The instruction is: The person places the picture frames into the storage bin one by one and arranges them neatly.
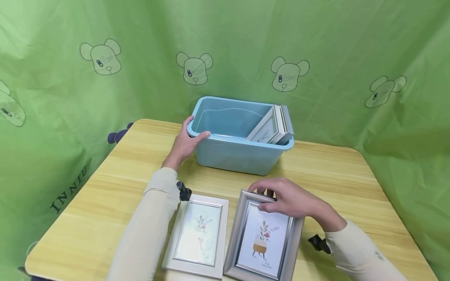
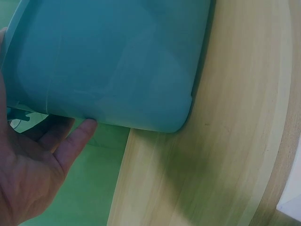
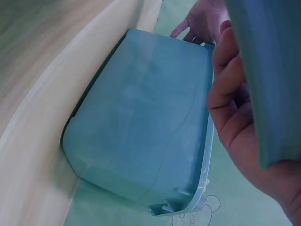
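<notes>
My left hand (image 1: 184,145) grips the rim of a light blue plastic bin (image 1: 234,157) at its left end, thumb on the front lip and fingers around the outside. My right hand (image 1: 287,198) pinches the top edge of a silver-grey picture frame (image 1: 259,244), thumb on its front and fingers curled behind. In the right wrist view, part of that picture frame (image 3: 273,84) fills the right side against the curled fingers. Just left of it lies a pale picture frame (image 1: 197,233), its glass catching glare. Several picture frames (image 1: 275,127) lean together inside the bin's right end.
Everything stands on a light wood table (image 1: 337,175) with rounded corners. A green curtain (image 1: 232,31) printed with bear heads hangs behind and along both sides. A small purple object (image 1: 117,136) shows past the table's back left edge.
</notes>
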